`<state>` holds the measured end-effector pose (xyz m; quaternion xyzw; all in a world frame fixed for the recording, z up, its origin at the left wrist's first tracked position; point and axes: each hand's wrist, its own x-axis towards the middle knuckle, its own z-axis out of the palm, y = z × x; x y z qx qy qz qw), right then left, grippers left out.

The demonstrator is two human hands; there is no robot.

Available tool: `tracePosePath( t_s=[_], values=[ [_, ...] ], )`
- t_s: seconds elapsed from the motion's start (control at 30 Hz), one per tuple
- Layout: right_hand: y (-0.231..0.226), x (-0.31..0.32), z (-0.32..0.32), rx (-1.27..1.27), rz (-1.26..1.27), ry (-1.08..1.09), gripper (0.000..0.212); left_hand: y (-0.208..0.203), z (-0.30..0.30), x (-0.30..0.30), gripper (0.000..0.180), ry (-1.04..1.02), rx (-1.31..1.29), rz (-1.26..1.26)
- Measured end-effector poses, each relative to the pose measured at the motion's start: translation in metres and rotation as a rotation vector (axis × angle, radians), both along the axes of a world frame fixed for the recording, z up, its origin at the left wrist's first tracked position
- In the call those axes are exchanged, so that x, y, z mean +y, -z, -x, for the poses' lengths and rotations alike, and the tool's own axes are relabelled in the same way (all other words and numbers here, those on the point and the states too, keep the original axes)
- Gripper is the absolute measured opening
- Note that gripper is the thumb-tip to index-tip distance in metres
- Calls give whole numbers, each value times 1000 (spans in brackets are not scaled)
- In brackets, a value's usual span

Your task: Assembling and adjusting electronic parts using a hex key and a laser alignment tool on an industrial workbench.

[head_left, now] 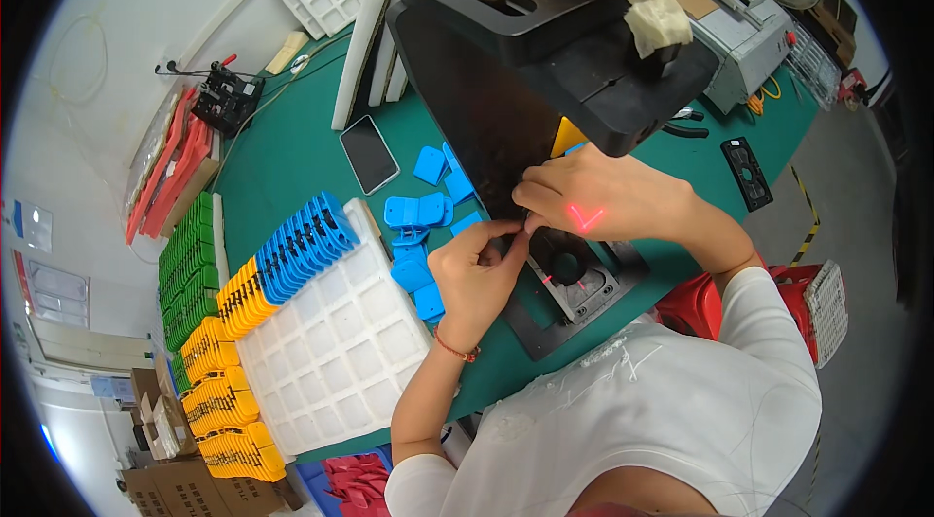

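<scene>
My left hand (477,274) and my right hand (603,194) meet over a black metal fixture (584,295) under a tall black press-like machine (477,108). The left thumb and forefinger pinch together beside the right hand's curled fingertips. Whatever sits between the fingers is too small or hidden to name. Red laser lines fall on the back of my right hand and on the fixture, which has a round black part in it. Loose blue plastic pieces (415,212) lie to the left of my left hand.
A white gridded tray (336,352) is at the left, bordered by rows of blue, yellow and green plastic pieces (304,249). A phone (370,155) lies on the green table. At the right are a black plate (746,174) and a red stool (693,307).
</scene>
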<state>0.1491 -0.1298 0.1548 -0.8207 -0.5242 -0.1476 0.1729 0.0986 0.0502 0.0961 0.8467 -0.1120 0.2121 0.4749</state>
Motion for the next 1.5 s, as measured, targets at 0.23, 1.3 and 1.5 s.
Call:
tracePosePath(
  t_s=[0.23, 1.3, 1.5],
  values=[
    [11, -22, -8, 139, -5, -110, 20, -1, -3, 6, 10, 41, -19, 0],
    [45, -10, -14, 649, -403, -93, 13, -26, -4, 18, 26, 128, -424, -464],
    [42, -38, -3, 634, -462, 108, 10, -31, -2, 24, 31, 123, -395, -560]
  ],
)
